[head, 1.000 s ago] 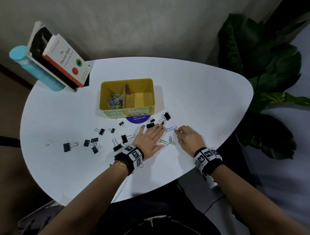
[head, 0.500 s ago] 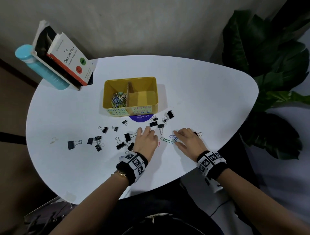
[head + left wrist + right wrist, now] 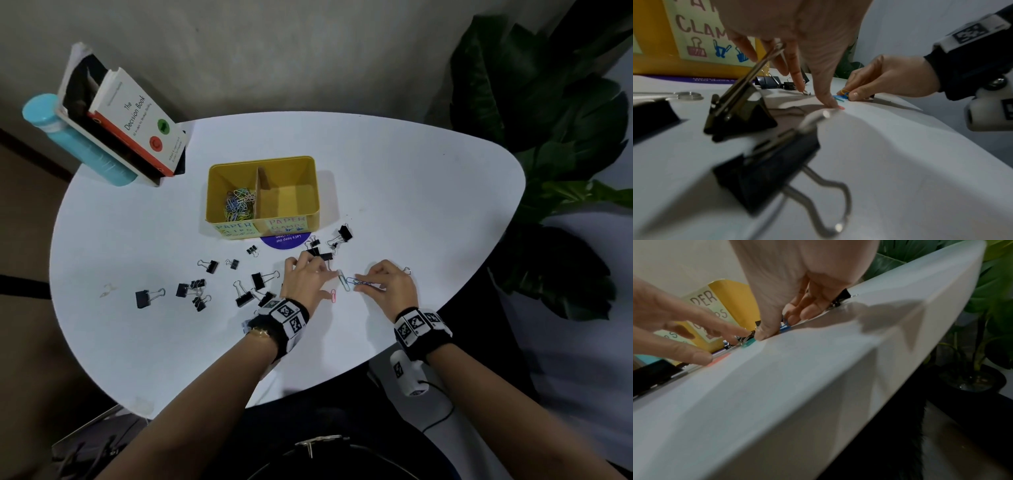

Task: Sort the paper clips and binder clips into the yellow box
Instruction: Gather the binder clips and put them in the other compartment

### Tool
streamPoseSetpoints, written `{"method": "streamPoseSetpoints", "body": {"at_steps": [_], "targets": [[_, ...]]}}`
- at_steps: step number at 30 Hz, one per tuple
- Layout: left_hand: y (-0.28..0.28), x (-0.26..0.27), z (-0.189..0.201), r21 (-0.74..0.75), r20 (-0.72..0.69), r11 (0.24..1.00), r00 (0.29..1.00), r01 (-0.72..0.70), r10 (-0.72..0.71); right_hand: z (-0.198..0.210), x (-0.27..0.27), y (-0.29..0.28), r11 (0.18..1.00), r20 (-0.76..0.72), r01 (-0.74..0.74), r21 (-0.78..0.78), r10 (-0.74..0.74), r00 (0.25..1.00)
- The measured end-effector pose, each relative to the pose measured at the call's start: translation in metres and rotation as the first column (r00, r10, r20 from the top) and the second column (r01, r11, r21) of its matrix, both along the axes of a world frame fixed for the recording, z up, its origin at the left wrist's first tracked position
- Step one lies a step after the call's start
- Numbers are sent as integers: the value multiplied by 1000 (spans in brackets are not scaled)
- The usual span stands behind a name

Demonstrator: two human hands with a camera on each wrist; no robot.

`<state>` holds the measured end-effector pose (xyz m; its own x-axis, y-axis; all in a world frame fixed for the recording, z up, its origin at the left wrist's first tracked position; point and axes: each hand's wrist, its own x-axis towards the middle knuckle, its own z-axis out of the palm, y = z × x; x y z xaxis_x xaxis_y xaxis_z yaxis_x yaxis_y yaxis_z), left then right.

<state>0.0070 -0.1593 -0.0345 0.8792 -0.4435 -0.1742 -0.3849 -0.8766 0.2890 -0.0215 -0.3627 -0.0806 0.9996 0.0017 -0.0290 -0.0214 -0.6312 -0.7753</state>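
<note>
Pinching blue paper clips [image 3: 359, 283] on the table [image 3: 428, 212], right hand [image 3: 388, 286] gathers; left hand [image 3: 305, 281] lies flat, fingers straight. Next: yellow box [image 3: 262, 224] left compartment.

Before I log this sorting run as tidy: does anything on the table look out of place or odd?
Only unsorted stock: black binder clips lie scattered loose on the white table, and the yellow box's right compartment looks empty. Nothing seems spilled or damaged.

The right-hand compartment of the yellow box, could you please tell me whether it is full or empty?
Empty. In the head view the right compartment of the yellow box shows only bare floor, while paper clips fill the left one.
</note>
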Motion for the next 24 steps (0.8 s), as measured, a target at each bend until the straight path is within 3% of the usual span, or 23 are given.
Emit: {"method": "streamPoseSetpoints", "body": {"at_steps": [6, 12, 16, 20, 24], "targets": [[-10, -1, -15, -13, 7, 992, 992, 129, -129, 0, -3, 1, 1000, 32, 25, -11, -25, 999], [-9, -4, -16, -201, 35, 979, 999, 23, -16, 2, -4, 1, 999, 27, 49, -2, -49, 998], [-9, -6, -24, -291, -37, 955, 999, -48, 39, 1, -4, -2, 999, 43, 38, -28, -37, 998], [-8, -9, -16, -330, -187, 919, 969, -214, 159, -1, -4, -3, 998, 34, 41, -36, -40, 999], [-6, -9, -15, -305, -142, 939, 982, -160, 121, -1, -4, -1, 999, 14, 37, -38, -37, 999]]}}
